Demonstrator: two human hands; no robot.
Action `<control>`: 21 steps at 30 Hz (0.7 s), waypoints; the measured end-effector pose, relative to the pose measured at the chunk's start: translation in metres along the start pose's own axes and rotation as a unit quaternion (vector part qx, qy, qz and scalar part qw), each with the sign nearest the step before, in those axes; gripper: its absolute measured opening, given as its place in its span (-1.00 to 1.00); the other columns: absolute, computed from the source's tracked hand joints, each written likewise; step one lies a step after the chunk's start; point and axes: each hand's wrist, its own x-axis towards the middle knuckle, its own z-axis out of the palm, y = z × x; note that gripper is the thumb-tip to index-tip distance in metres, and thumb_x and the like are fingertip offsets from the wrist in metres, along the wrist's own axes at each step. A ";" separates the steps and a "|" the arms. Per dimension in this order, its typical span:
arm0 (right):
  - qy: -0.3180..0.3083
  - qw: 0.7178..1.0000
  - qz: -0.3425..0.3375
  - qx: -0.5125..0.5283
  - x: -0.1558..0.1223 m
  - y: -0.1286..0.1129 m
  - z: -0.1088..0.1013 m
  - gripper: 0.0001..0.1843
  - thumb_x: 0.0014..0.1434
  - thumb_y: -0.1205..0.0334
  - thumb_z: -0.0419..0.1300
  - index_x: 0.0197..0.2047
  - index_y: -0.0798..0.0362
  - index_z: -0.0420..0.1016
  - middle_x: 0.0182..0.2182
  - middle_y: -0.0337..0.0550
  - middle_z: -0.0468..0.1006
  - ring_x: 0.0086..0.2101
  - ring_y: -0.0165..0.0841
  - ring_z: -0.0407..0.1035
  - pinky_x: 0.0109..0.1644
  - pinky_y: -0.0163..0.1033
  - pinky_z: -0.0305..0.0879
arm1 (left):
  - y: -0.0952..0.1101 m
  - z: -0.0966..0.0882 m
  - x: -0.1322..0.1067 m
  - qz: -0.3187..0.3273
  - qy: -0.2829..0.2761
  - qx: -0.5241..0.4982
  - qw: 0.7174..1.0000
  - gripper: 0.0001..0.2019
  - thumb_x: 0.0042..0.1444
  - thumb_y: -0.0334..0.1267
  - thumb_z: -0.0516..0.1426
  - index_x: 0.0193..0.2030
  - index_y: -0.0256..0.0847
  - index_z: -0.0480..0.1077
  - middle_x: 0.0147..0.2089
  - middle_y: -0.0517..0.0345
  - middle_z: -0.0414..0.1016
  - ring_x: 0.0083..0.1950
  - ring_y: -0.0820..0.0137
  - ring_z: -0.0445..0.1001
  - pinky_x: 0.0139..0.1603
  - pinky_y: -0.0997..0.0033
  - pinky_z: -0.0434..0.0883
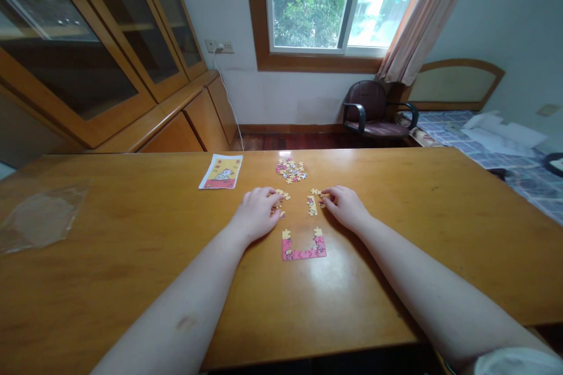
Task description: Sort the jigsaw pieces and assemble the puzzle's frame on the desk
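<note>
My left hand (258, 212) is over the table with its fingers curled round small yellow jigsaw pieces (284, 194); its fingertips partly hide them. Opposite it, my right hand (347, 206) pinches at a yellow jigsaw piece (322, 194) lying near a short joined strip of pieces (312, 205). Closer to me lies a U-shaped part of the puzzle border (303, 255), pink along the bottom with yellow at both upper ends. Beyond my hands is a heap of loose jigsaw pieces (291, 170), pink, yellow and white.
A picture card (221, 172) with a white cartoon animal lies left of the heap. A clear plastic bag (41, 217) rests at the far left of the wooden table (145, 205). Past the table are a cabinet (176, 123), an office chair (372, 108) and a bed (466, 135).
</note>
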 end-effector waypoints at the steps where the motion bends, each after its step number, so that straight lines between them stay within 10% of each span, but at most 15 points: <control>1: 0.000 1.000 -0.001 0.001 0.000 0.000 0.000 -0.79 0.18 0.19 0.14 -0.17 0.05 0.53 -0.36 -0.16 0.54 -0.29 -0.33 0.37 -0.16 -0.28 0.19 | -0.001 0.002 0.000 0.006 -0.002 -0.001 1.000 -0.62 0.15 -0.15 0.05 0.11 -0.01 0.38 0.21 0.04 0.33 0.19 0.14 0.27 0.19 0.04 0.20; 7: -0.007 1.000 0.000 0.001 0.000 -0.002 0.000 -0.79 0.18 0.19 0.14 -0.16 0.05 0.54 -0.36 -0.16 0.54 -0.30 -0.34 0.37 -0.17 -0.28 0.20 | -0.004 0.016 0.005 0.038 -0.100 -0.009 0.994 -0.48 0.25 0.01 -0.10 0.33 -0.01 0.11 0.40 0.14 0.05 0.43 0.10 -0.10 0.36 -0.20 -0.21; 21: -0.008 1.000 -0.006 0.004 0.000 0.000 0.001 -0.79 0.19 0.18 0.13 -0.18 0.05 0.54 -0.35 -0.14 0.54 -0.29 -0.33 0.37 -0.18 -0.28 0.21 | 0.005 0.003 0.001 -0.001 -0.020 0.058 0.998 -0.74 0.17 -0.28 0.02 -0.08 -0.13 0.48 0.08 0.03 0.49 0.06 0.21 0.43 0.13 0.10 0.26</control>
